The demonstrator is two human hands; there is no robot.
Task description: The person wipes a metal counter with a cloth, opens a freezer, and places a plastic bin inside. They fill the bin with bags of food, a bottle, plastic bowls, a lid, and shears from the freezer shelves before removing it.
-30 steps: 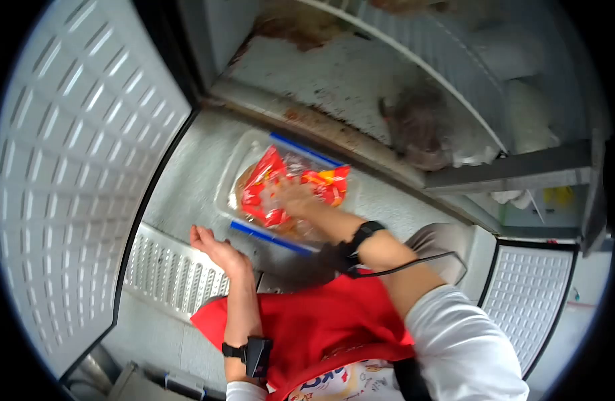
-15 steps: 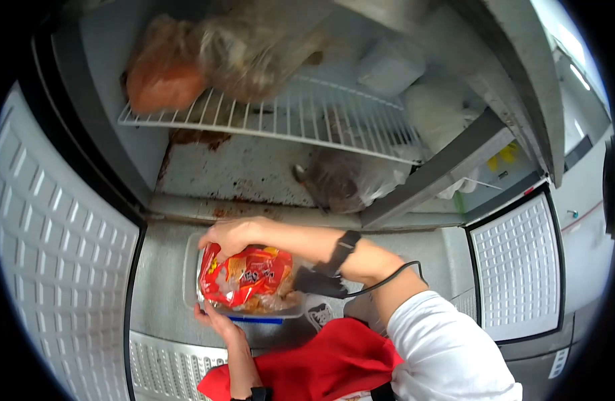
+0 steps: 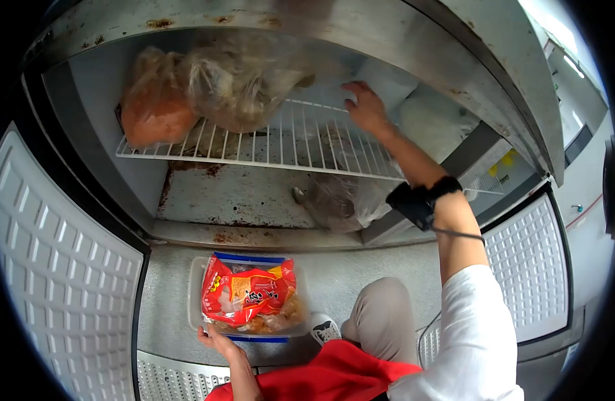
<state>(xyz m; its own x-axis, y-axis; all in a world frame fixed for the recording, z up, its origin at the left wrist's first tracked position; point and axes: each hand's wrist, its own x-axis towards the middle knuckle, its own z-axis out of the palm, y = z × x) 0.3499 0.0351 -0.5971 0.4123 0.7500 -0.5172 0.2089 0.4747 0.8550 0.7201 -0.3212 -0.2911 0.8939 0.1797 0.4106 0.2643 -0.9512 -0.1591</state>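
My right hand (image 3: 366, 108) reaches over the white wire shelf (image 3: 300, 144) inside the cabinet, fingers apart with nothing between them, near frosted bags at the back. Below, my left hand (image 3: 217, 339) is at the near left corner of a clear plastic container (image 3: 195, 294), its fingers partly hidden at the rim. In the container lies a red printed packet (image 3: 257, 289) on top of orange-brown food pieces (image 3: 270, 323). Blue strips show along the container's far and near sides.
On the shelf's left are a bag of orange food (image 3: 157, 119) and a cloudy bag (image 3: 237, 87). A dark bag (image 3: 334, 200) lies on the stained cabinet floor. Open doors stand left (image 3: 66, 267) and right (image 3: 528, 264). My knee (image 3: 384, 311) is right of the container.
My right hand has left the red packet and moved up and right over the shelf. My left hand stays by the container's near corner. The view has shifted, showing the cabinet's top edge.
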